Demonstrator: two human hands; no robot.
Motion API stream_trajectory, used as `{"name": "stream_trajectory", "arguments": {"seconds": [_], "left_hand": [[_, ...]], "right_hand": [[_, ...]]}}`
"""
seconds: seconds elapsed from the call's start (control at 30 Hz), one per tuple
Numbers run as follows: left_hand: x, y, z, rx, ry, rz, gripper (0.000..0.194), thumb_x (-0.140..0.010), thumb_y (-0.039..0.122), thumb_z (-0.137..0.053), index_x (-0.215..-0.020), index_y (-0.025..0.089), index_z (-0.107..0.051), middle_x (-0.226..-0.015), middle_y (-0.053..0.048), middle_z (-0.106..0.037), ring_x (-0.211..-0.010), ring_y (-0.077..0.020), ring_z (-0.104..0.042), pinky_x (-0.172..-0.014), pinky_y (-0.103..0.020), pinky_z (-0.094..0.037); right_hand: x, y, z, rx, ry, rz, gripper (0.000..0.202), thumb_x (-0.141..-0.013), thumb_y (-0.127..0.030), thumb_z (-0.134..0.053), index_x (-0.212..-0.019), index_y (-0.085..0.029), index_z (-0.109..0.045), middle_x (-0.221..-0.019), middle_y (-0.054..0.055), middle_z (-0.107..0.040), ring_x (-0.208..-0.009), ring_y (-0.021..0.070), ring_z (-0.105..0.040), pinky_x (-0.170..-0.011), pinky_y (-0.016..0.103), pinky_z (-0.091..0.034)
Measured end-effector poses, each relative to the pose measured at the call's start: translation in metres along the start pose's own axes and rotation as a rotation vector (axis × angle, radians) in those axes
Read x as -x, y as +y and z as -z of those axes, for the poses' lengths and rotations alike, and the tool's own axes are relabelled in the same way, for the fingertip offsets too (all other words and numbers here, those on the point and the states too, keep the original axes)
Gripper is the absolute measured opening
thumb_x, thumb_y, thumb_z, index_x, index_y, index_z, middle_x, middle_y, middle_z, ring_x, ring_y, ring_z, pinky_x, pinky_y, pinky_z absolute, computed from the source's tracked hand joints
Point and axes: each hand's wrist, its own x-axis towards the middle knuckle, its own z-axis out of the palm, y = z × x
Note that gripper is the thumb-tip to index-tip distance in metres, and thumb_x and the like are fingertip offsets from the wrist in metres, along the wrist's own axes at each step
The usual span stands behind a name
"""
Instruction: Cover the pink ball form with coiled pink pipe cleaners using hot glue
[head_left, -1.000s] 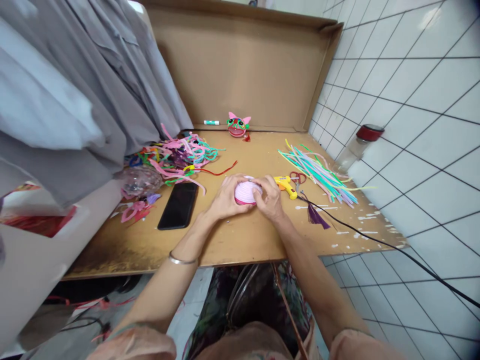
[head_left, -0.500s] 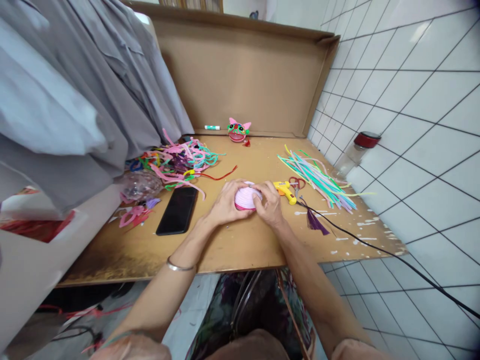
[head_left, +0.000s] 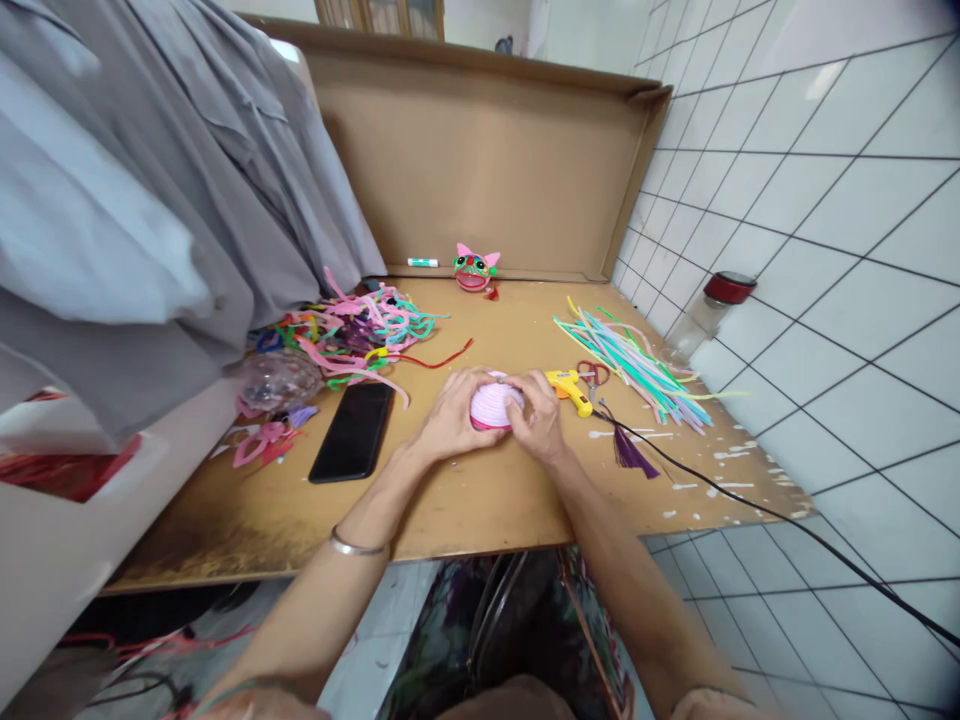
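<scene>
Between my two hands is a round ball coiled from lilac pipe cleaner (head_left: 493, 405), with a dark pink band along its lower edge. My left hand (head_left: 454, 412) curls around its left side, thumb below and fingers over the top. From the right, my right hand (head_left: 538, 412) grips it, the thumb pressed on the front and the fingertips near the top. Just beyond my right hand lies a yellow glue gun (head_left: 576, 391), partly hidden by that hand. Red-handled scissors (head_left: 593, 373) lie beside the gun.
Left are a black phone (head_left: 351, 432), a pile of coloured pipe cleaners (head_left: 367, 325) and a clear plastic bag (head_left: 279, 380). Right are straight pipe cleaners (head_left: 637, 365), a purple tassel (head_left: 632, 452), the gun's cord (head_left: 720, 480) and a jar (head_left: 703, 318). An animal-head figure (head_left: 474, 268) sits behind.
The whole view has shifted slightly, so the table appears a little lower. Both hands keep their hold on the lilac ball, with only slight finger movement.
</scene>
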Motion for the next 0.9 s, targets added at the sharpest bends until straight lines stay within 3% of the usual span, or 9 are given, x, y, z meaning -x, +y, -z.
{"name": "stream_trajectory", "arguments": {"seconds": [0.9], "left_hand": [[0.0002, -0.0007, -0.0016, -0.010, 0.034, -0.042, 0.061, -0.066, 0.032, -0.076, -0.119, 0.021, -0.049, -0.127, -0.014, -0.060, -0.118, -0.0309, -0.058, -0.102, -0.049, -0.047]], "right_hand": [[0.0006, -0.0001, -0.0001, -0.004, 0.018, 0.017, 0.022, -0.086, -0.019, -0.052, -0.104, -0.021, -0.064, -0.095, 0.008, -0.060, -0.089, 0.0226, -0.059, -0.080, 0.040, -0.052]]}}
